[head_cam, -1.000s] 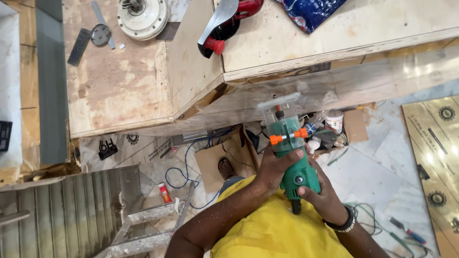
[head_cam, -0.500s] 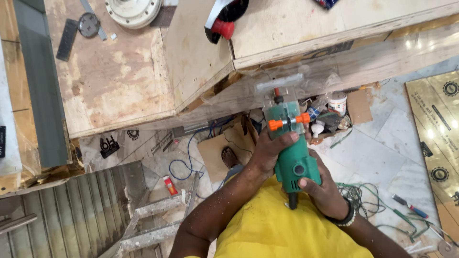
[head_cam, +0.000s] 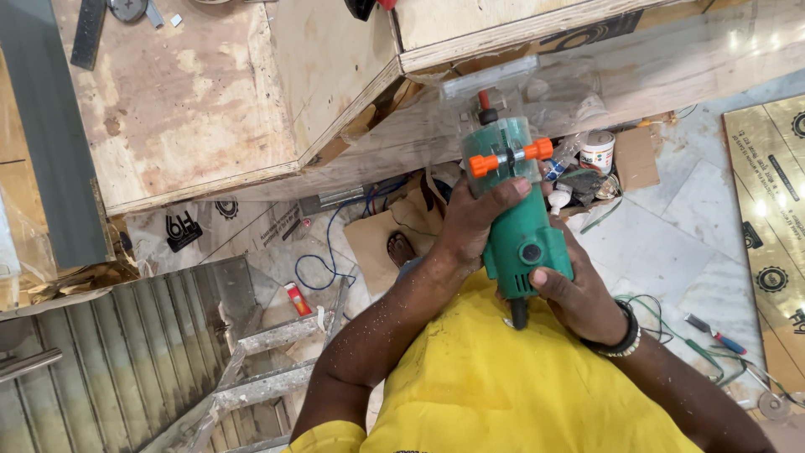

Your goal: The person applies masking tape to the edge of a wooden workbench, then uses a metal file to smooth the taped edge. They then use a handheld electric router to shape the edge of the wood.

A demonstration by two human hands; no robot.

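Note:
A green handheld trimmer router point(head_cam: 521, 239) with a clear base and orange knobs point(head_cam: 510, 158) points up at the edge of a plywood panel point(head_cam: 470, 46). My left hand point(head_cam: 474, 220) wraps around the upper body of the tool, just under the clear base. Around its lower end sits my right hand point(head_cam: 579, 295), thumb on the side, a beaded bracelet on the wrist. The black cord stub hangs from the tool's bottom above my yellow shirt.
A large plywood box point(head_cam: 201, 109) fills the upper left, a grey strip point(head_cam: 50, 143) beside it. Far below are an aluminium ladder point(head_cam: 260, 361), a blue cable point(head_cam: 331, 252), a small white tin point(head_cam: 597, 151), a screwdriver point(head_cam: 713, 334) and gold-coloured sheets point(head_cam: 767, 235).
The view has moved in closer. The tool and both hands have shifted slightly toward the plywood edge, with the same grip throughout.

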